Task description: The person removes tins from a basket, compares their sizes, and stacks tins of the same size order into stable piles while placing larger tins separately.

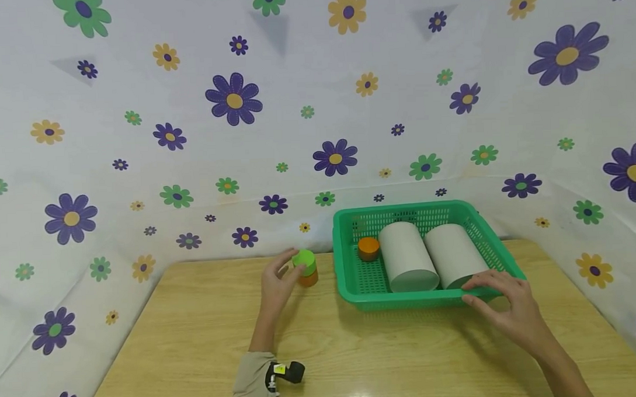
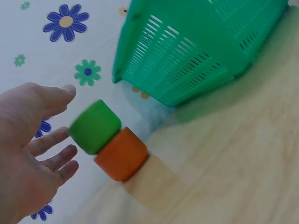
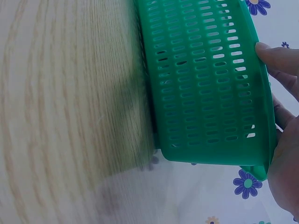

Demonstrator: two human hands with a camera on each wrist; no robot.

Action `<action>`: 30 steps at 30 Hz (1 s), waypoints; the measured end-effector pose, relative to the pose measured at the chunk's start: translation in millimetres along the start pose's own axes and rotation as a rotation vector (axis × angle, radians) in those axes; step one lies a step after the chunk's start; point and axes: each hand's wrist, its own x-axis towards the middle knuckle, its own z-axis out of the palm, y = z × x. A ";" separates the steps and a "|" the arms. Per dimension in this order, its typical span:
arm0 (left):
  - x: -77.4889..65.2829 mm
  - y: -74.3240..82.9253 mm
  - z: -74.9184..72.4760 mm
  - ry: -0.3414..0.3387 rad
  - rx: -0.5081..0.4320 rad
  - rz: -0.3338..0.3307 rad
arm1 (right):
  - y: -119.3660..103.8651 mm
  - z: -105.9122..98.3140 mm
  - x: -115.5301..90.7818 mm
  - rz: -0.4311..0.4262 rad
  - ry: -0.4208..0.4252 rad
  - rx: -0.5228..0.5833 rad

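A small green cylinder (image 1: pixel 304 261) sits on top of a small orange cylinder (image 1: pixel 308 278) on the table. My left hand (image 1: pixel 280 283) is beside this stack, its fingers spread apart around the green one; the left wrist view shows the palm facing the stack with space between. At the front right of a green plastic basket (image 1: pixel 406 300), my right hand (image 1: pixel 511 308) holds the rim, thumb on the outer side and fingers over the edge. Inside the basket lie two large white cylinders (image 1: pixel 406 254) side by side, with another small orange cylinder (image 1: pixel 369 248) at their left.
The wooden table (image 1: pixel 355 355) reaches back to a white flower-printed sheet (image 1: pixel 295 135), which also hangs along both sides. A black wrist camera (image 1: pixel 292 372) is strapped at the left sleeve (image 1: pixel 253 379). The basket takes up the table's back right.
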 end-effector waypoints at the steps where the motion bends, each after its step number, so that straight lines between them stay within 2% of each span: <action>1: 0.4 2.8 -0.3 0.004 0.010 0.003 | 0.1 -0.1 -0.1 0.000 0.000 0.000; 13: -0.9 43.2 -9.5 -0.027 0.083 0.091 | 3.1 -1.6 0.5 -0.003 0.000 0.002; 15: -4.1 58.5 -9.0 -0.044 0.069 0.100 | 2.3 -1.7 0.3 0.000 0.000 0.005; 20: -2.4 73.2 -1.9 -0.085 0.054 0.109 | 0.6 -2.9 0.6 0.006 0.000 0.011; 22: 0.0 68.4 0.4 -0.101 0.066 0.120 | 0.5 -3.2 0.9 0.005 0.001 0.012; 30: -6.0 70.2 6.0 -0.143 0.149 0.174 | 0.3 0.7 -0.4 0.001 -0.003 0.006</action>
